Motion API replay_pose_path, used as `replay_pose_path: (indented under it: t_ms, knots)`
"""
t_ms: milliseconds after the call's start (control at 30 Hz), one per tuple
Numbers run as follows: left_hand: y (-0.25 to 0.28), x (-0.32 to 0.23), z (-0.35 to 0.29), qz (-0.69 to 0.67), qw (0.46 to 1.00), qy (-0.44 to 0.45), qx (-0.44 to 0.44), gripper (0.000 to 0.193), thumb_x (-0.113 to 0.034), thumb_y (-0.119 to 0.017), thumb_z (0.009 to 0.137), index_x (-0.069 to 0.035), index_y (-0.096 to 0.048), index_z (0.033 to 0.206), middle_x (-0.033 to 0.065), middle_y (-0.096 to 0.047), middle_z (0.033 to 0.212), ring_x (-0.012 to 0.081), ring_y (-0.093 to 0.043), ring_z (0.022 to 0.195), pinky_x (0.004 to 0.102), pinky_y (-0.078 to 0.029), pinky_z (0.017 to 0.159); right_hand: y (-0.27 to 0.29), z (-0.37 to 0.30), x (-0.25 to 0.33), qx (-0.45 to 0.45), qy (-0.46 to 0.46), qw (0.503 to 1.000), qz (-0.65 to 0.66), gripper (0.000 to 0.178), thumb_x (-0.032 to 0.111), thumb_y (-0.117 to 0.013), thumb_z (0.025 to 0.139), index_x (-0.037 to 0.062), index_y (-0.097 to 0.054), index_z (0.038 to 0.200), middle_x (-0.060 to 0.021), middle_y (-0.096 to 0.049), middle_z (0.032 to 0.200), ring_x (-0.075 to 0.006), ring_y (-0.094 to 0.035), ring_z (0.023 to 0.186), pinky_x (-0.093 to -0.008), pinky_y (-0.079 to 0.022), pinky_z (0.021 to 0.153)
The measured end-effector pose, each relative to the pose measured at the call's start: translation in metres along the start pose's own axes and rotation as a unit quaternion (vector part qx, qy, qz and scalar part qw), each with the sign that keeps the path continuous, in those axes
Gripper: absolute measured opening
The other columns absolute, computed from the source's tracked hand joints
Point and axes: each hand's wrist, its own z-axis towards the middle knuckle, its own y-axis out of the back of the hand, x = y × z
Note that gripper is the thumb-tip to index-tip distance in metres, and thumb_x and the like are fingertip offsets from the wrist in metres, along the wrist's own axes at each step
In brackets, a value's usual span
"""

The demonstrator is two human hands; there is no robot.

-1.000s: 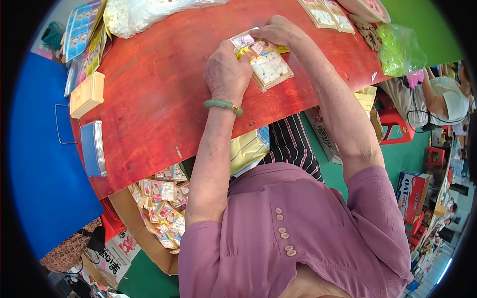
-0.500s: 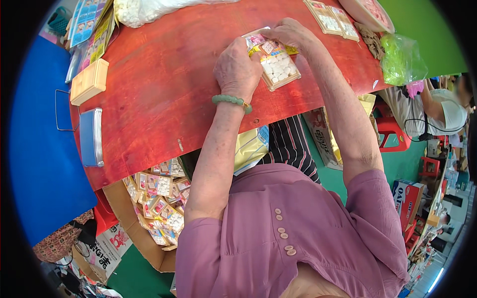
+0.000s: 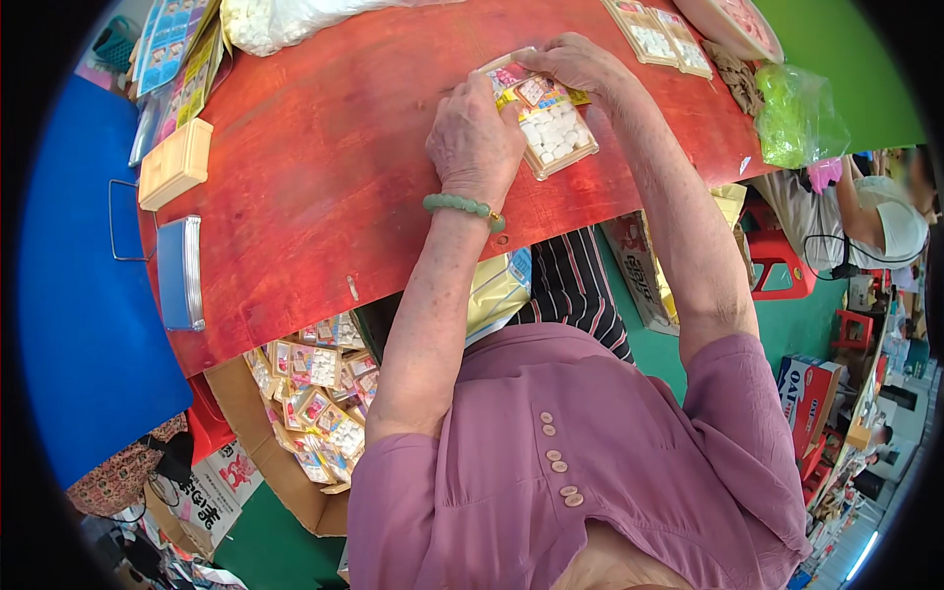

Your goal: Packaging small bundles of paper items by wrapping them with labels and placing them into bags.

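Observation:
A shallow tan tray pack (image 3: 559, 136) of small white pieces lies tilted on the red table, a colourful printed card across its upper part. Clear plastic shows at its upper edge. My left hand (image 3: 476, 138), with a green bead bracelet on the wrist, grips the pack's left side, thumb on the card. My right hand (image 3: 578, 69) is closed at the upper right corner, its fingertips pressed to the edge by the card. Exactly what the right fingertips pinch is partly hidden.
Two similar packs (image 3: 657, 39) lie far right beside a pink-filled basin (image 3: 737, 25) and a green plastic bag (image 3: 792, 118). Stacked tan trays (image 3: 175, 165) and a blue-topped stack (image 3: 179, 273) line the left edge. Below stands a carton (image 3: 231, 418) of finished-looking packs.
My left hand has shifted very slightly right along with the pack. The right hand's fingers have moved a little at the upper corner; both hands keep their hold.

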Motion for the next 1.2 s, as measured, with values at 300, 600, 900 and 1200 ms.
replay_pose_path:
  t_ms: [300, 600, 900, 1200]
  knots:
    - [0.001, 0.006, 0.001, 0.006, 1.000, 0.006, -0.025, 0.030, -0.021, -0.073, 0.079, -0.001, -0.056, 0.094, 0.0172, -0.063, 0.092, 0.0360, -0.062, 0.091, 0.0459, -0.050, 0.076, -0.010, -0.010, 0.017, 0.010, -0.116, 0.937, 0.330, 0.034, 0.026, -0.066, 0.090, -0.0028, -0.055, 0.104, -0.0101, -0.066, 0.082, -0.0148, -0.067, 0.065, -0.0296, -0.057, 0.054]
    - [0.006, 0.024, 0.007, -0.305, 0.946, 0.105, 0.027, 0.028, -0.018, -0.075, 0.078, 0.001, -0.055, 0.081, 0.0131, -0.064, 0.077, 0.0217, -0.062, 0.065, 0.0346, -0.050, 0.059, -0.010, -0.022, 0.020, 0.042, -0.082, 0.874, 0.477, 0.026, 0.023, -0.064, 0.092, -0.0020, -0.059, 0.100, -0.0102, -0.068, 0.087, -0.0147, -0.068, 0.074, -0.0294, -0.059, 0.063]
    - [0.013, 0.021, -0.006, -0.606, 0.783, 0.136, 0.036, 0.017, -0.003, -0.070, 0.084, -0.005, -0.053, 0.081, 0.0025, -0.061, 0.078, 0.0079, -0.060, 0.067, 0.0240, -0.053, 0.056, -0.012, -0.027, 0.016, 0.079, -0.027, 0.865, 0.495, 0.025, 0.022, -0.061, 0.094, -0.0007, -0.060, 0.103, -0.0090, -0.068, 0.095, -0.0127, -0.067, 0.082, -0.0267, -0.056, 0.072]
    - [0.024, 0.024, -0.011, -0.649, 0.746, 0.142, 0.049, 0.018, -0.003, -0.070, 0.084, -0.008, -0.054, 0.082, 0.0016, -0.062, 0.079, 0.0099, -0.061, 0.068, 0.0272, -0.056, 0.061, -0.005, -0.053, -0.005, 0.098, 0.022, 0.857, 0.506, 0.029, 0.015, -0.065, 0.090, 0.0018, -0.058, 0.114, -0.0052, -0.066, 0.104, -0.0100, -0.064, 0.093, -0.0234, -0.052, 0.082]
